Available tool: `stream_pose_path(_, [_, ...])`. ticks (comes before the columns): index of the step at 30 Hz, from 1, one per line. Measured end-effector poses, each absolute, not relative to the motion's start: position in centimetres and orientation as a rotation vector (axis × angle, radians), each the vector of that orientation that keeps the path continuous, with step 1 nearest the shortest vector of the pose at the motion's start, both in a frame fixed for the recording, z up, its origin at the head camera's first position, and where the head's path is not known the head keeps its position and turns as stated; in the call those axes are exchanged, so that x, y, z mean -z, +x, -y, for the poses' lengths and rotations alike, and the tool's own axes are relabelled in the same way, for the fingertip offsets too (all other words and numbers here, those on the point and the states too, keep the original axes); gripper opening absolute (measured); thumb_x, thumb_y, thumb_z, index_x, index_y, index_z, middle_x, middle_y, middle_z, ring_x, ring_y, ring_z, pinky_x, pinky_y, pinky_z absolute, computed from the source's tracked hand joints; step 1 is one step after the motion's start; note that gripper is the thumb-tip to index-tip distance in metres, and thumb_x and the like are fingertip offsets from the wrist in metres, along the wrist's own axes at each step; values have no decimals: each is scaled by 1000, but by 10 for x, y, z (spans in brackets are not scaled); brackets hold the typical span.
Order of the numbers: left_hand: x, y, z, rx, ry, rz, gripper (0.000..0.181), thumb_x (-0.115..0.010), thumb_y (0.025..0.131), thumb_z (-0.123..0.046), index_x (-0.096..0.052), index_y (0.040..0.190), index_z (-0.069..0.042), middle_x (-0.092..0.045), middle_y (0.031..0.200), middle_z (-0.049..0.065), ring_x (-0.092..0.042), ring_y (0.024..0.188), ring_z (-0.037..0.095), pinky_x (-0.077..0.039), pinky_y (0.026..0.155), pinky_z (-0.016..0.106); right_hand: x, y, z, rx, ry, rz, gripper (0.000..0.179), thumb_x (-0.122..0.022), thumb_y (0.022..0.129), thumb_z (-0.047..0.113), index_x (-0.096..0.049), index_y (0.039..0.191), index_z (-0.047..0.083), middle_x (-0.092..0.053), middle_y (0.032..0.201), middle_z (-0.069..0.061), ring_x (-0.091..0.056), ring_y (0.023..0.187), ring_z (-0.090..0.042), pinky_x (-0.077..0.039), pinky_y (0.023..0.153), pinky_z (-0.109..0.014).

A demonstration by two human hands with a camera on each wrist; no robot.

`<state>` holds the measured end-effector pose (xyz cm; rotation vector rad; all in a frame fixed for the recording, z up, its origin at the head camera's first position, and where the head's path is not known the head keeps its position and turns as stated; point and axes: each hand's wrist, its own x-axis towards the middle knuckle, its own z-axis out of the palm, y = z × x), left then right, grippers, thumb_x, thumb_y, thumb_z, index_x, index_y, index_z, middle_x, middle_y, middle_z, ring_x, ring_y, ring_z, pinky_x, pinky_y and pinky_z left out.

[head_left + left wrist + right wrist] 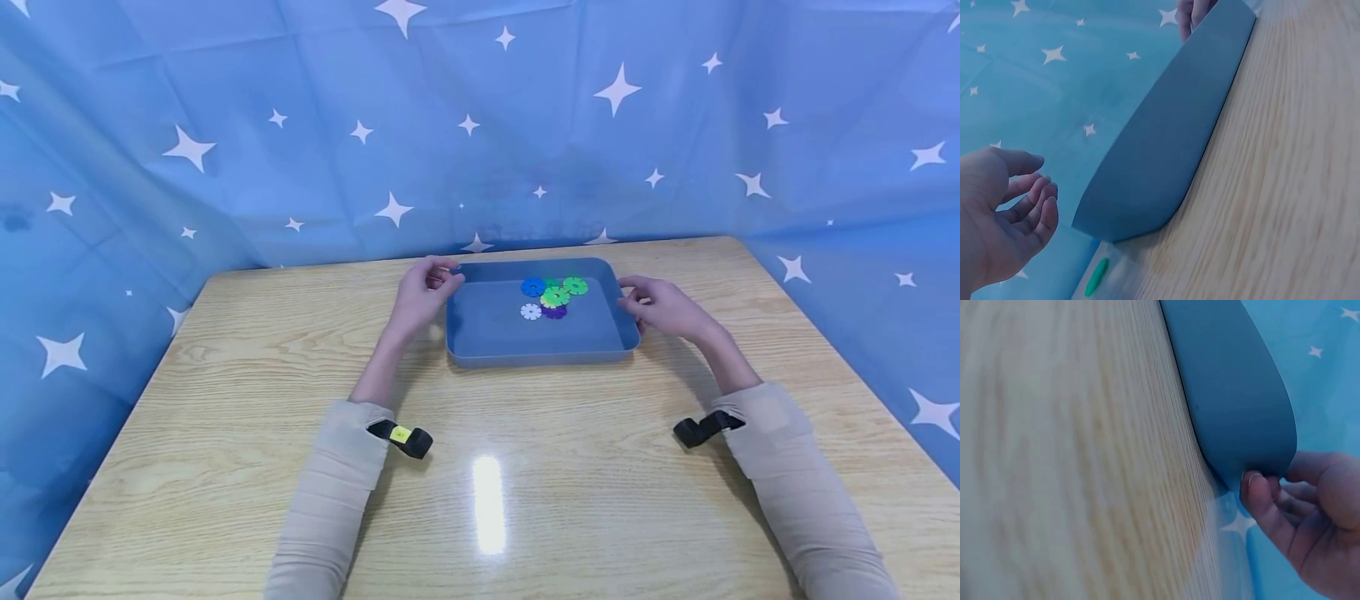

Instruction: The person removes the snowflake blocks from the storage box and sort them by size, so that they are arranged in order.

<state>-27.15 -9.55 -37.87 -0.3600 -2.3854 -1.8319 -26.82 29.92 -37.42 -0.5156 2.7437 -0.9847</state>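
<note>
A shallow grey-blue tray [495, 350] lies on the table, holding several notched plastic snowflake discs. Among them are a blue disc [533, 287], a white disc [530, 312], a bright green disc [575, 286] and a partly covered purple disc [555, 313]. At the tray's left end is my left hand [420, 296], its fingers loosely curved. The left wrist view shows this hand [1004, 215] apart from the tray wall [1160, 137]. On the opposite end, my right hand [1322, 512] pinches the tray's wall [1241, 406] near a corner.
Pale wood table [247, 400] extends in front and to both sides. A blue star-printed cloth [480, 150] hangs behind it. One small green piece [1097, 277] lies beyond the tray's corner in the left wrist view. Black wrist cameras [405, 437] sit on both sleeves.
</note>
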Motion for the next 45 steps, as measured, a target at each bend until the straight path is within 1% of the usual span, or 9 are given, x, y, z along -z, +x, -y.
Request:
stream_pose_path(3, [377,-270,87,1806,-388,2394,24,-67,99,-15,-66,119,-2,-63,100,13,-60,94,33,-49,79,29,374,-268,-299,990,-512,-2739,52,-49,107,16,-35,149,-12,-64,91,-15,-65,69,-33,-49,64,-32])
stream_pose_path(6, [375,-270,77,1808,-422,2402,23,-67,99,-14,-66,119,-1,-62,97,10,-59,92,31,-47,77,26,373,-268,-300,996,-504,-2735,53,-49,107,17,-35,149,-12,-65,92,-16,-65,70,-33,-50,65,-32])
stream_pose_path(11, [373,-269,60,1807,-473,2426,22,-66,99,-11,-66,119,-2,-62,95,9,-58,89,27,-47,75,25,373,-268,-300,1001,-490,-2725,54,-49,107,18,-33,150,-11,-65,94,-16,-65,71,-32,-51,66,-35])
stream_pose_path(15, [373,-271,47,1783,-506,2444,22,-66,99,-12,-66,119,-2,-63,97,9,-59,88,22,-48,77,26,373,-268,-301,1009,-485,-2718,55,-49,108,19,-33,150,-11,-64,94,-16,-64,71,-32,-51,67,-36])
stream_pose_path(21, [376,-275,28,1754,-515,2497,22,-66,100,-15,-66,119,-3,-66,102,9,-62,94,22,-51,85,29,375,-269,-301,1015,-488,-2724,54,-50,107,19,-34,149,-11,-64,93,-16,-64,70,-32,-51,65,-34])
stream_pose_path(28, [384,-283,9,1775,-528,2555,30,-65,101,-16,-64,124,3,-67,108,11,-63,102,24,-51,91,29,375,-269,-300,1020,-483,-2716,55,-50,107,19,-34,150,-11,-63,91,-15,-65,69,-32,-52,65,-39])
stream_pose_path(36, [394,-293,-9,1765,-540,2590,27,-64,100,-11,-65,122,4,-68,107,15,-64,98,25,-52,84,29,376,-270,-299,999,-491,-2730,55,-50,107,19,-33,150,-11,-62,90,-14,-65,69,-30,-50,63,-34])
stream_pose_path(41, [395,-297,-21,1728,-498,2608,24,-63,99,-7,-67,121,2,-69,104,11,-64,95,22,-52,80,28,376,-270,-298,1001,-491,-2730,55,-50,107,20,-34,150,-10,-62,91,-14,-64,69,-29,-50,65,-35])
stream_pose_path(45, [398,-301,-30,1689,-467,2621,22,-65,98,-8,-69,118,1,-69,102,8,-63,91,19,-51,78,27,376,-270,-297,1010,-490,-2730,54,-50,107,19,-34,150,-10,-62,91,-14,-64,69,-29,-52,67,-37])
